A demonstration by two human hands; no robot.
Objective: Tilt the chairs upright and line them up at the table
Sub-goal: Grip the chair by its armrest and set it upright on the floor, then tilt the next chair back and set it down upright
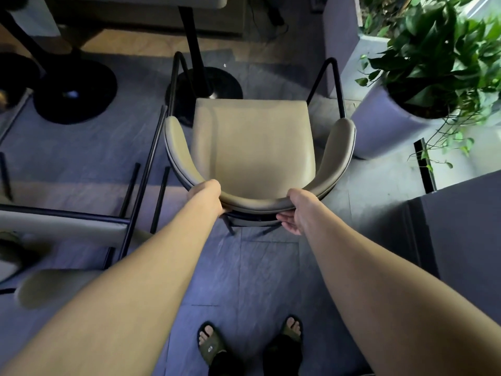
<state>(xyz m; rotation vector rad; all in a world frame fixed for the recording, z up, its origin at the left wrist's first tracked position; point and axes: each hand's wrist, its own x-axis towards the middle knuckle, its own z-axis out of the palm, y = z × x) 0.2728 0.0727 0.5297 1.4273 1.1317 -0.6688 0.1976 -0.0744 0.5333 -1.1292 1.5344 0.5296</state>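
Observation:
A beige padded chair (253,139) with a curved backrest and black metal legs stands upright on the floor in front of me, its seat facing the table. My left hand (207,195) grips the left part of the backrest rim. My right hand (296,210) grips the right part of the same rim, fingers curled under it. A second beige chair (62,226) lies tipped over at the left, its black legs pointing toward the table. The table's black post and round base (217,80) stand just beyond the upright chair; the tabletop (135,1) is at the top edge.
Another black pedestal base (76,90) sits at the far left. A large potted plant in a pale round pot (379,126) stands close to the chair's right side. A dark bench or cabinet (461,240) fills the right. My feet in sandals (249,343) are below.

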